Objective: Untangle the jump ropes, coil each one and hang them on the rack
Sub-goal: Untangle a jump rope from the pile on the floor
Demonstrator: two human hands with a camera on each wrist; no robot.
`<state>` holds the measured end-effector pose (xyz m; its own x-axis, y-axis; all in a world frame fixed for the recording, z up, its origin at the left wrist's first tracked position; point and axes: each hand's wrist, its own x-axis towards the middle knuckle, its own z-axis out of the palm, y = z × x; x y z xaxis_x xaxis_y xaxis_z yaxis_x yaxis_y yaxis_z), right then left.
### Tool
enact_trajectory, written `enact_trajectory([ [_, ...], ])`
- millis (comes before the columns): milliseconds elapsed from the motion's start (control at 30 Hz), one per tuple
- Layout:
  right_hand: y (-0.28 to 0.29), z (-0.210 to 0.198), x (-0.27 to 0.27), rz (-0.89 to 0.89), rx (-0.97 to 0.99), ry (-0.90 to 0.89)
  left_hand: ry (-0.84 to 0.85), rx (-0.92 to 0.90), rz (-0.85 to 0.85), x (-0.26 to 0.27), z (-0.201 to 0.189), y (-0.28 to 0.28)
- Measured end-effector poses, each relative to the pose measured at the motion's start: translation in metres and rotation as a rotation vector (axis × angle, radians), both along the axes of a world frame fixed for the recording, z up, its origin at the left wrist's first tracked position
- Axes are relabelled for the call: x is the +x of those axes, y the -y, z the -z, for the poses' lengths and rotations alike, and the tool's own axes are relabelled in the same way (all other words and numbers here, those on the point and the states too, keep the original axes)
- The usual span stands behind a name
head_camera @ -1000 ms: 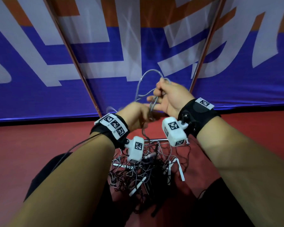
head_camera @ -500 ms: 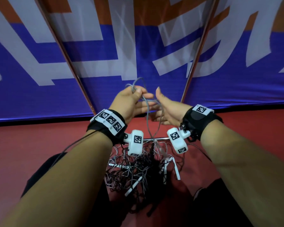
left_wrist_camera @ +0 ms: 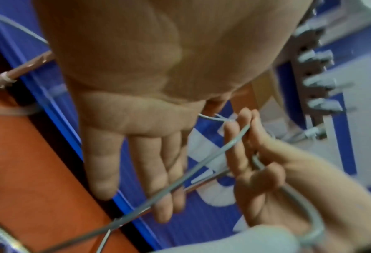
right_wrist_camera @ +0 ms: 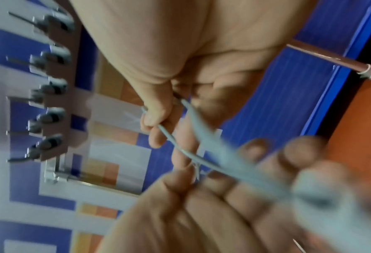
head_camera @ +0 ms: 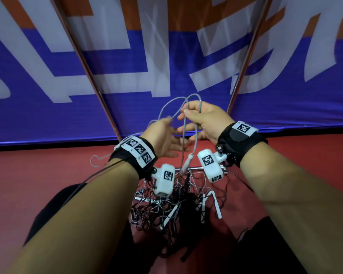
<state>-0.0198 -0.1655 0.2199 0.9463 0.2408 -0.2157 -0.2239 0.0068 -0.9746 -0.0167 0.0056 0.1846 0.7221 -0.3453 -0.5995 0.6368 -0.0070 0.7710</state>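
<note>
A grey jump rope (head_camera: 194, 94) loops up in front of the blue banner. My right hand (head_camera: 198, 117) pinches its loops between thumb and fingers (right_wrist_camera: 156, 123). My left hand (head_camera: 162, 137) is lower and to the left, with its fingers (left_wrist_camera: 141, 164) straight. One strand of the rope (left_wrist_camera: 201, 161) runs across them. A white handle (head_camera: 187, 163) dangles below the hands. The tangled pile of black and grey ropes (head_camera: 166, 208) lies on the red floor between my knees. In the wrist views the rack's brown hook board (right_wrist_camera: 54, 85) shows with a row of metal hooks.
Two slanted rack poles (head_camera: 83, 62) (head_camera: 246, 56) stand before the blue, white and orange banner (head_camera: 38, 66). A thin metal bar (head_camera: 194, 168) lies across the floor behind the pile. Red floor (head_camera: 38, 175) stretches to both sides.
The rope loops have passed from my left hand to my right, which closed on them and rose. My left hand opened and dropped lower.
</note>
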Motion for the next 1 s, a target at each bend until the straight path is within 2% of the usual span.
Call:
enact_trajectory([
  [67, 0.003, -0.001, 0.004, 0.086, 0.033, 0.03, 0.022, 0.074, 0.198, -0.012, 0.003, 0.005],
  [133, 0.007, 0.0, 0.008, 0.148, 0.074, 0.021, 0.15, 0.171, 0.363, -0.019, 0.01, 0.005],
  [200, 0.011, 0.002, 0.011, 0.163, 0.072, -0.001, 0.257, 0.233, 0.384, -0.023, 0.017, 0.001],
  [333, 0.014, 0.008, 0.01, 0.088, -0.07, -0.041, 0.349, 0.138, 0.092, -0.021, 0.002, -0.003],
  [433, 0.011, 0.017, 0.007, 0.018, -0.227, -0.13, 0.409, -0.087, -0.205, -0.011, -0.022, -0.006],
  [567, 0.006, 0.032, 0.002, -0.222, -0.236, -0.28, 0.46, -0.371, -0.465, 0.001, -0.035, -0.018],
  [633, 0.005, 0.035, 0.0, -0.33, -0.239, -0.273, 0.456, -0.409, -0.562, 0.007, -0.034, -0.024],
  [733, 0.0, 0.035, 0.0, -0.342, -0.156, -0.27, 0.42, -0.4, -0.66, 0.014, -0.024, -0.031],
  [800, -0.005, 0.031, 0.0, -0.277, -0.078, -0.279, 0.37, -0.349, -0.64, 0.016, -0.02, -0.032],
  [900, -0.009, 0.02, 0.001, -0.18, -0.027, -0.231, 0.27, -0.152, -0.491, 0.011, -0.018, -0.028],
  [967, -0.011, 0.013, 0.002, -0.132, 0.003, -0.191, 0.266, 0.055, -0.281, 0.004, -0.008, -0.022],
  [1000, -0.011, 0.01, 0.003, -0.103, 0.02, -0.171, 0.302, 0.173, -0.106, -0.001, -0.001, -0.019],
])
